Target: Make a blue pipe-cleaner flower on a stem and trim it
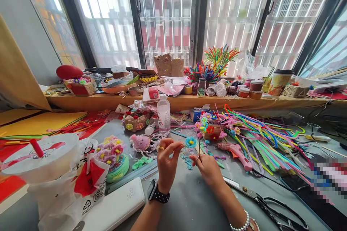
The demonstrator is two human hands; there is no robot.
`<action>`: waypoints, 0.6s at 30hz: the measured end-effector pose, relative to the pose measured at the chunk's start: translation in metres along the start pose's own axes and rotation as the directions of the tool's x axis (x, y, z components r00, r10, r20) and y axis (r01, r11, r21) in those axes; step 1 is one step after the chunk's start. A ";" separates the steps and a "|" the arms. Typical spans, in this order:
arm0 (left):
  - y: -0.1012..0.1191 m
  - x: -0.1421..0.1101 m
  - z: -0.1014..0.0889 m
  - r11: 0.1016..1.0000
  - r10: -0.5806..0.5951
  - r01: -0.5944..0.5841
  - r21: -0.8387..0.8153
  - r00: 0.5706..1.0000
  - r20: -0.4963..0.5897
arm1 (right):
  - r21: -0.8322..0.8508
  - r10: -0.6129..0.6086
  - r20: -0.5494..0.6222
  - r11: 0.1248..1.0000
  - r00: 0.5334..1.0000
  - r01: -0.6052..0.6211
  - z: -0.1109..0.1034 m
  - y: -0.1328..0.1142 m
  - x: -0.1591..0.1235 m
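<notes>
My left hand [166, 160] pinches the edge of a small blue fuzzy flower [191, 142] with a yellow centre between thumb and fingertips. Just right of the flower, my right hand [207, 168] is closed around a slim dark upright tool [199, 148]; its exact kind is too small to make out. The tool's tip stands beside the flower, and I cannot tell whether they touch. Below the flower, bits of blue fluff [189, 162] lie scattered on the grey table [187, 202].
Large black-handled scissors [260, 198] and a pink glue gun [235, 154] lie to the right, near bundled pipe cleaners [271, 151]. A plastic bottle [163, 115] and a flower-decorated basket [214, 131] stand behind. At left are a lidded cup [40, 158] and a white power bank [116, 204].
</notes>
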State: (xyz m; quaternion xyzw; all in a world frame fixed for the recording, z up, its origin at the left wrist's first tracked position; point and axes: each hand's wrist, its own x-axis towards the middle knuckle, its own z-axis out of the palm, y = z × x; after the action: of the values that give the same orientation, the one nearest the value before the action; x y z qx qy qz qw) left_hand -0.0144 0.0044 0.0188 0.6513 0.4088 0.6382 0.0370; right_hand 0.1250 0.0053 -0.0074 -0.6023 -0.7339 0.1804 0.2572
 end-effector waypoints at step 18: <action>0.026 0.030 0.003 0.964 0.162 -0.171 0.203 0.985 0.061 | -0.137 -0.063 0.134 0.987 0.989 0.082 0.002 -0.009 -0.007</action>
State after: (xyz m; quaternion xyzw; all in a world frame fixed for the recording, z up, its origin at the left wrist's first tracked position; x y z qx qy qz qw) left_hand -0.0035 0.0063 0.0566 0.6975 0.4160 0.5785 -0.0760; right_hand 0.1175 -0.0035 -0.0044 -0.5790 -0.7815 0.1567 0.1718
